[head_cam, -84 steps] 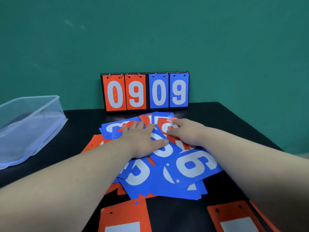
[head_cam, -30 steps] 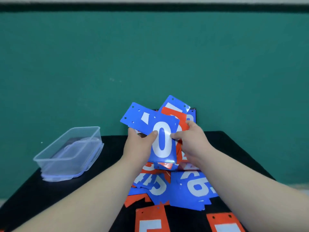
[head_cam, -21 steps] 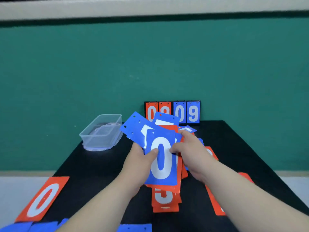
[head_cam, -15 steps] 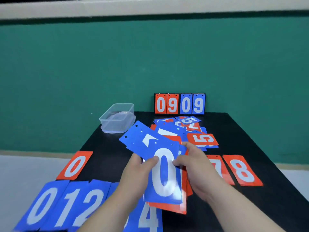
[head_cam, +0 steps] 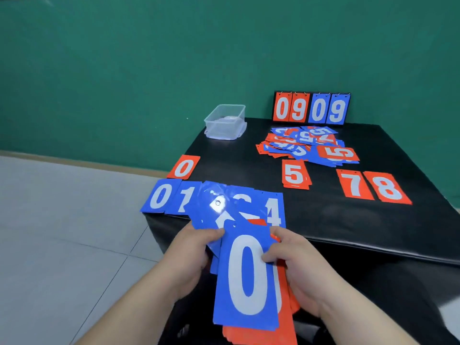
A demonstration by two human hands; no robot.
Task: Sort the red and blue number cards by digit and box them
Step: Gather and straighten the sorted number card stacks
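Our right hand is pinching the blue 0 card at its right edge, thumb on the face and fingers curled behind. Our left hand is gripping the fanned blue cards spreading up and left from under it. We are holding the whole handful just off the near edge of the table, with red cards showing beneath the top card.

We are judging ourselves to be mid-sort, dealing the handful out by digit. The next move is calling for one card to be slid free without dragging the red ones along. It is then going onto the blue 0 pile, which is lying at the table's near left corner, up and left of our left hand, beside the blue 1.

The fan is hiding the middle of that blue row, and only the blue 4 is showing at its right end. Behind the row the red 0 is lying, with the red 5, red 7 and red 8 well to the right. Farther back the unsorted heap is waiting in front of the scoreboard. The clear box is standing at the far left corner, no cards showing in it, so boxing is looking a long way off.
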